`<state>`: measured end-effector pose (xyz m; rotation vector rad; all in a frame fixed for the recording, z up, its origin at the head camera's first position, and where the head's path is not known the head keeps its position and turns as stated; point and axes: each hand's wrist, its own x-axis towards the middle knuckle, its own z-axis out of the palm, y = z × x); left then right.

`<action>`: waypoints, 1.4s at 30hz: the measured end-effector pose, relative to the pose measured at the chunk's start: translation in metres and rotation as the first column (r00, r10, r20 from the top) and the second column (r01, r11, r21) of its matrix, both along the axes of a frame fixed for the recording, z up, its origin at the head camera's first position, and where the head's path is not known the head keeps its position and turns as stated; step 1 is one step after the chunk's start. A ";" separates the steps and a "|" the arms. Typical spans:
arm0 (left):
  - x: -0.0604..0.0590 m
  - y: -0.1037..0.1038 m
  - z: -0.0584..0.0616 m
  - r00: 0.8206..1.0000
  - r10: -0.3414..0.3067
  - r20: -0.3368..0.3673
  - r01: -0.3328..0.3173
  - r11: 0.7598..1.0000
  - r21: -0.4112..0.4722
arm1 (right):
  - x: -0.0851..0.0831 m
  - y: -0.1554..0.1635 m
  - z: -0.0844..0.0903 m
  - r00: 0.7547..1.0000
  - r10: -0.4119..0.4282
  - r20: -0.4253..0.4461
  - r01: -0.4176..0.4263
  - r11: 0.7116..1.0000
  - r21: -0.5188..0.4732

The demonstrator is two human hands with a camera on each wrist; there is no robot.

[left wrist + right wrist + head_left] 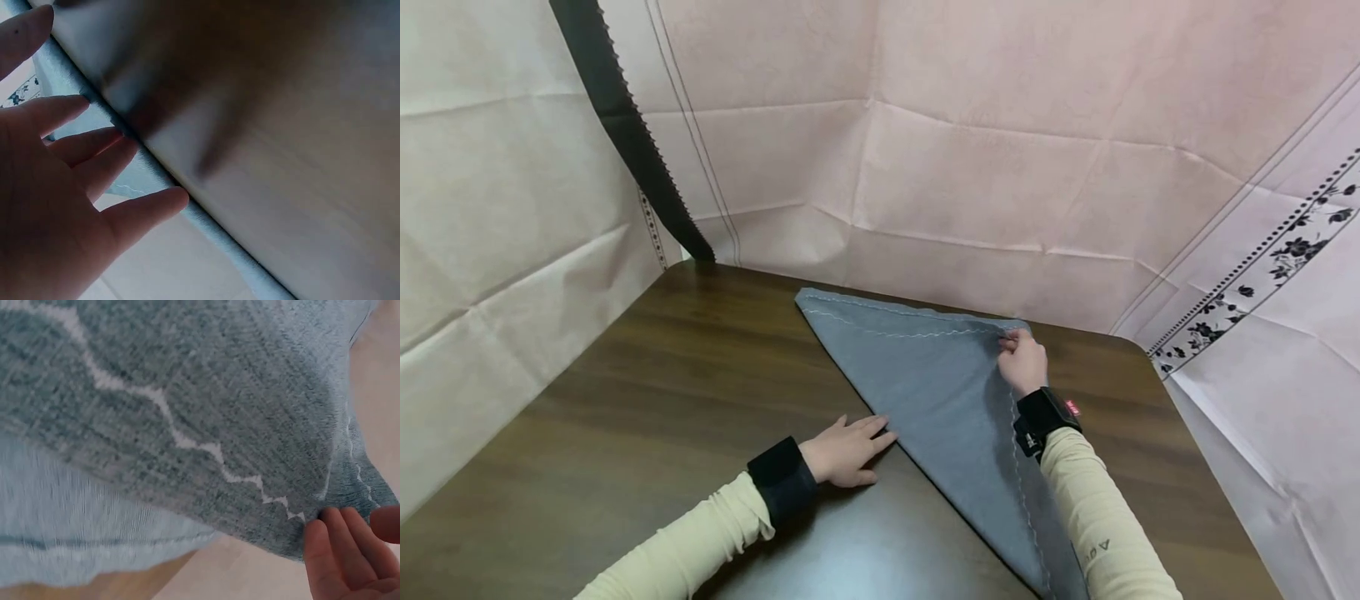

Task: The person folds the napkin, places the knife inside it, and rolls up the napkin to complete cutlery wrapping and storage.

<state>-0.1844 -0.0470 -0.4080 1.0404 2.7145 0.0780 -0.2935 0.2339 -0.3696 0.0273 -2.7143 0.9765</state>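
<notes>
Two hands on a grey woven cloth [940, 392] folded into a triangle.
Lying on the dark wooden tabletop [647, 392], the cloth is pinned at its long folded edge by the flat, straight-fingered left hand [844, 451], while the right hand [1022, 362] pinches the cloth's far right corner by the white zigzag stitching.

Faint grey marks resembling "A" and "0" on the right sleeve [1097, 546], just below the wrist strap [1047, 414]. Small red tag [1072, 407] on that strap, lettering too small to read.
</notes>
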 end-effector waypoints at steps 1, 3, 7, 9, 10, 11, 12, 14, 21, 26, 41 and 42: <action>-0.001 0.001 0.000 1.000 0.004 0.008 -0.004 1.000 0.003 | -0.002 0.002 0.001 1.000 -0.001 0.011 0.001 1.000 0.005; -0.004 0.005 0.002 1.000 0.011 0.020 -0.011 1.000 0.010 | -0.006 0.007 0.004 0.999 0.000 0.033 0.000 1.000 0.008; -0.012 0.013 0.005 0.999 0.023 0.027 -0.024 1.000 0.006 | -0.012 0.016 0.008 0.998 -0.009 0.061 0.010 1.000 -0.010; -0.015 0.016 0.007 0.999 0.033 0.027 -0.033 0.999 -0.004 | -0.014 0.020 0.010 0.997 -0.012 0.072 0.014 1.000 -0.024; -0.016 0.017 0.007 0.999 0.039 0.030 -0.039 0.999 -0.011 | -0.015 0.022 0.011 0.997 -0.013 0.078 0.016 0.999 -0.033; -0.017 0.018 0.007 0.998 0.044 0.036 -0.044 0.999 -0.013 | -0.015 0.024 0.011 0.997 -0.013 0.082 0.016 0.999 -0.035; -0.017 0.019 0.008 0.998 0.050 0.043 -0.050 0.999 -0.014 | -0.016 0.026 0.012 0.996 -0.009 0.089 0.013 0.999 -0.035; -0.018 0.021 0.009 0.997 0.058 0.055 -0.057 0.998 -0.016 | -0.017 0.031 0.013 0.996 -0.007 0.093 0.011 0.999 -0.034; -0.022 0.026 0.010 0.996 0.065 0.060 -0.064 0.998 -0.019 | -0.026 0.047 0.019 0.997 0.006 0.081 -0.003 0.999 -0.033; -0.026 0.029 0.009 0.994 0.087 0.071 -0.084 0.996 -0.037 | -0.034 0.058 0.016 0.992 0.103 0.072 -0.102 0.994 -0.029; -0.038 0.035 0.005 0.998 0.070 0.008 -0.070 0.997 -0.010 | 0.019 0.042 -0.028 0.901 0.314 0.301 -0.416 0.824 0.384; -0.041 0.034 0.006 0.998 0.070 0.001 -0.070 0.998 0.001 | 0.025 0.038 -0.030 0.897 0.299 0.325 -0.416 0.818 0.397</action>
